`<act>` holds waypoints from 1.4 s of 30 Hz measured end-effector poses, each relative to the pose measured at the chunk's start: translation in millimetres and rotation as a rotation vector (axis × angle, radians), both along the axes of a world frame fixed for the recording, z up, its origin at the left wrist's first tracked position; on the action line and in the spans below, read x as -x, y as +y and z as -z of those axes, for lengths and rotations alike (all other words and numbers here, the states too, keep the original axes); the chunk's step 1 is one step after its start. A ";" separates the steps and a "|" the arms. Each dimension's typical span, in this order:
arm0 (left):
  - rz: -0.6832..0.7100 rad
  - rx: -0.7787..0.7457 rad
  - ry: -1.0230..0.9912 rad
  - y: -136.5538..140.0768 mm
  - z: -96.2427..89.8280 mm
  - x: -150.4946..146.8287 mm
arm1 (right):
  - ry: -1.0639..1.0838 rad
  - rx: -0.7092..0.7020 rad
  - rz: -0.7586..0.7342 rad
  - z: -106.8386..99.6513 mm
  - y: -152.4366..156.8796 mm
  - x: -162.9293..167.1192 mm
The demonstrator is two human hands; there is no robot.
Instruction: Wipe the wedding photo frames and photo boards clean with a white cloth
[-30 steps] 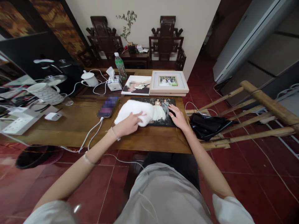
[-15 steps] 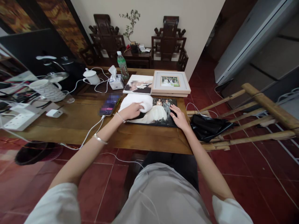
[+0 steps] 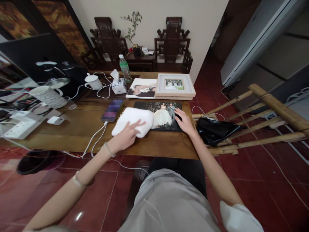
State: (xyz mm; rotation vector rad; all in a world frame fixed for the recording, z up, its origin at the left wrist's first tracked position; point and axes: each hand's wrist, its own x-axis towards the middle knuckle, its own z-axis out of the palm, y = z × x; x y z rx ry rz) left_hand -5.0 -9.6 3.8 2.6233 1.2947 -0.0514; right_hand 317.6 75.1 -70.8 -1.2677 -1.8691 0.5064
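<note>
Left hand: the left hand (image 3: 125,137) is resting on top of the white cloth, some fingers stretching out and apart; whether the hidden thumb is pinching it, I cannot tell.
White cloth: the white cloth (image 3: 130,119) is lying under the left hand, covering the left part of the photo panel and reaching past it.
Right hand: the right hand (image 3: 183,121) is spreading its fingers over the photo panel's right edge.
Photo panel: the photo panel (image 3: 164,116) is lying flat on the worktop (image 3: 159,145) between both hands, showing a couple.
Phone: the phone (image 3: 111,112) is lying beyond the left hand, to its left, with a white cable (image 3: 93,140) plugging in.
Beyond the hands: a framed photo (image 3: 175,84) and a white-edged picture (image 3: 145,92) are lying side by side.
Right of the right hand: a black bag (image 3: 214,130) is resting on a bamboo chair (image 3: 251,140).
</note>
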 end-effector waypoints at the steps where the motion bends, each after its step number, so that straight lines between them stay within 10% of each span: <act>1: 0.014 0.021 0.001 -13.9 -2.5 0.8 | -0.001 0.000 0.000 0.1 0.1 0.1; 7: 0.057 0.055 -0.024 -30.7 -9.7 2.3 | -0.004 -0.005 0.004 0.5 0.3 0.2; 22: -0.179 -0.203 -0.003 127.8 17.6 -13.5 | 0.019 -0.006 0.006 -0.5 -0.7 1.3; 36: 0.016 -0.036 -0.026 -8.3 0.1 -15.7 | 0.026 -0.021 0.007 2.1 1.4 2.2; 42: -0.018 -0.060 -0.040 17.2 5.0 -16.9 | 0.033 -0.022 0.006 1.5 0.9 1.8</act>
